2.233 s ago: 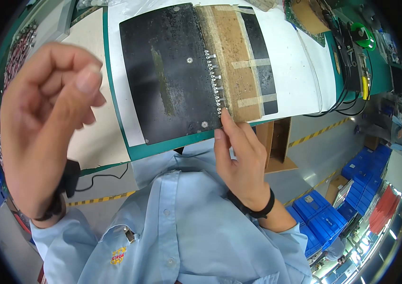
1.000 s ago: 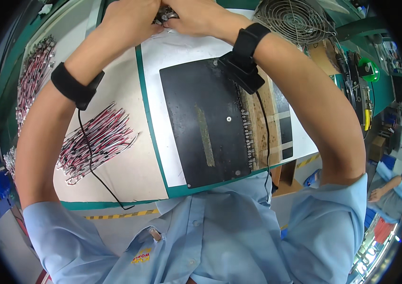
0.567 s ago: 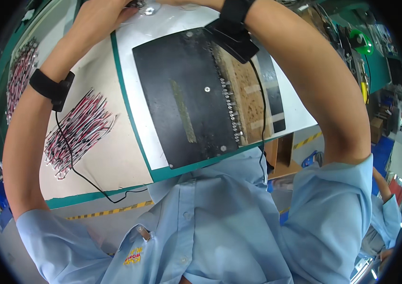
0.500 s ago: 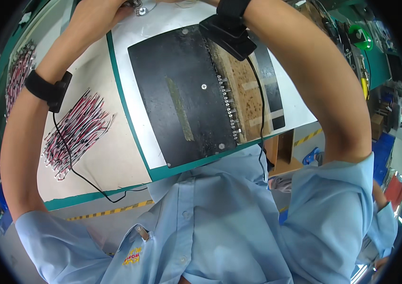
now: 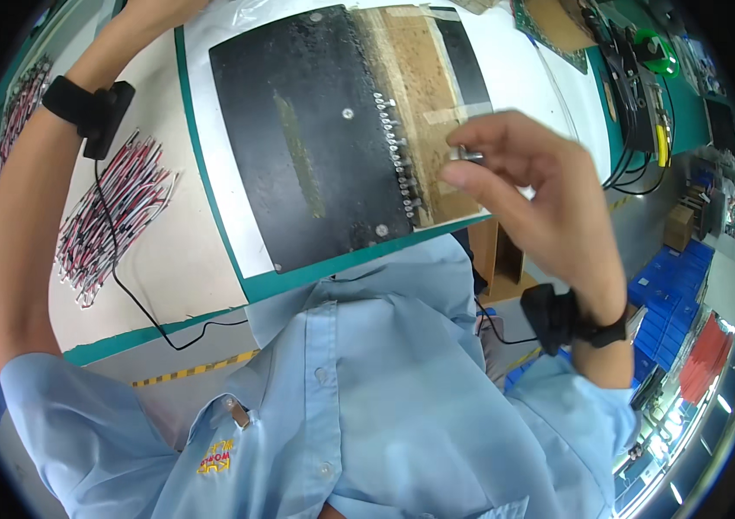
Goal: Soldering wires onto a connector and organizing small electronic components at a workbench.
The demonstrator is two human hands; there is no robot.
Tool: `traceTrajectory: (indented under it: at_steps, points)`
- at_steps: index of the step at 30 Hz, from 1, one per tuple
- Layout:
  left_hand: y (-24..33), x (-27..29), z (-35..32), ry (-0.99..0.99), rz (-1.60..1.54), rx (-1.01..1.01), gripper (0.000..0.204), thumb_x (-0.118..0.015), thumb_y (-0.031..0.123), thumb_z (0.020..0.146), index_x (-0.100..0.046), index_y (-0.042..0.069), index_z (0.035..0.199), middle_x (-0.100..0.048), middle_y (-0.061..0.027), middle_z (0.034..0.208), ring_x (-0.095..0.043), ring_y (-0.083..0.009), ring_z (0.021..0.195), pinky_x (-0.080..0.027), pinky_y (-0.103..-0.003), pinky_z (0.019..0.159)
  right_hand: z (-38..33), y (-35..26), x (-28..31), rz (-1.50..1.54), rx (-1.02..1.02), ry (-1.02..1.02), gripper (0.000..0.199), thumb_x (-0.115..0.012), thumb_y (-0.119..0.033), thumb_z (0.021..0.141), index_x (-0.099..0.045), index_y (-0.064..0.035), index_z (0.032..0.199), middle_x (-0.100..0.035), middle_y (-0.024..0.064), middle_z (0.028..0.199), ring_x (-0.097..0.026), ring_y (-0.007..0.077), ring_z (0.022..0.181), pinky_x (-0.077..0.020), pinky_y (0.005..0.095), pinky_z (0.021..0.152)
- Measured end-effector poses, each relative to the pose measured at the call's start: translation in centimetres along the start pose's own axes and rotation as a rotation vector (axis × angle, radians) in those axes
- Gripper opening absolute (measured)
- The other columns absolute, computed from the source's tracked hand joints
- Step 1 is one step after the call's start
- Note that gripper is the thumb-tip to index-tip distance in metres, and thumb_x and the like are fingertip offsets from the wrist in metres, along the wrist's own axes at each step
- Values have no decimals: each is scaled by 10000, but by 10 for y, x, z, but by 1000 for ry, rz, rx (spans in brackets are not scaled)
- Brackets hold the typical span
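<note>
My right hand point(image 5: 540, 186) is over the brown strip of a black board point(image 5: 255, 130), pinching a small silvery metal piece point(image 5: 464, 154) between thumb and forefinger. A row of similar small metal parts point(image 5: 399, 160) stands along the board's inner edge, just left of the hand. At the top edge of the view is my left hand point(image 5: 160, 10); its fingers are mostly cut off, so what it holds cannot be seen. A bundle of red, black and white wires point(image 5: 117, 216) lies on the pale table to the left, near my left forearm.
Another wire bundle point(image 5: 22, 117) lies at the far left. Black cables and tools point(image 5: 635, 95) stand on the right, by a green spool point(image 5: 657, 54). A circuit board point(image 5: 558, 35) sits at the back. Cords trail from both wrist straps. Blue bins point(image 5: 666, 290) are beyond the table.
My right hand has come down from the top edge to the board's right side, with a small metal piece in its fingers. My left hand has shifted slightly up and left.
</note>
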State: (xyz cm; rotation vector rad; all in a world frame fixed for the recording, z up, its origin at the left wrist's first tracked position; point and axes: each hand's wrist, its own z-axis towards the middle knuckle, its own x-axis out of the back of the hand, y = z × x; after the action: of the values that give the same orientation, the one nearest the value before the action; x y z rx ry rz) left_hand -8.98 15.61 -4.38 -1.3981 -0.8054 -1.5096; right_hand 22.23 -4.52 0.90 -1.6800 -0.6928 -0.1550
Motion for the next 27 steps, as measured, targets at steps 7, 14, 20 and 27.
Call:
traceTrajectory:
  at_steps: [7,14,20,27]
  points:
    - [-30,-35,-17,206,198,-237,295,-608,311,988,-636,128,1218,-719,-122,1018,-688,-385,817,-543,-472,668,-26,49,-25,351,7,203,165,-627,-145,1008,-626,18,1036,-643,12,879,-575,60,741,-454,222,644]
    - [-32,-26,-18,276,-228,-164,324,-666,280,973,-667,80,1228,-726,-126,948,-678,-266,725,-517,-362,626,-12,50,-10,609,-204,69,202,-670,-178,989,-638,11,1051,-647,11,808,-591,52,680,-487,211,602]
    - [-26,-2,-19,202,-654,240,416,-685,313,974,-662,-45,1186,-679,-48,851,-612,-81,691,-471,-231,617,0,57,-11,513,-55,118,257,-715,-174,955,-644,35,1087,-685,51,801,-622,75,671,-503,240,587]
    - [9,67,-68,36,-1211,470,395,-681,334,984,-665,-28,1140,-690,-49,897,-672,-85,736,-530,-205,665,1,50,-12,-50,273,310,206,-689,-81,949,-644,33,1114,-649,72,824,-587,74,660,-480,241,590]
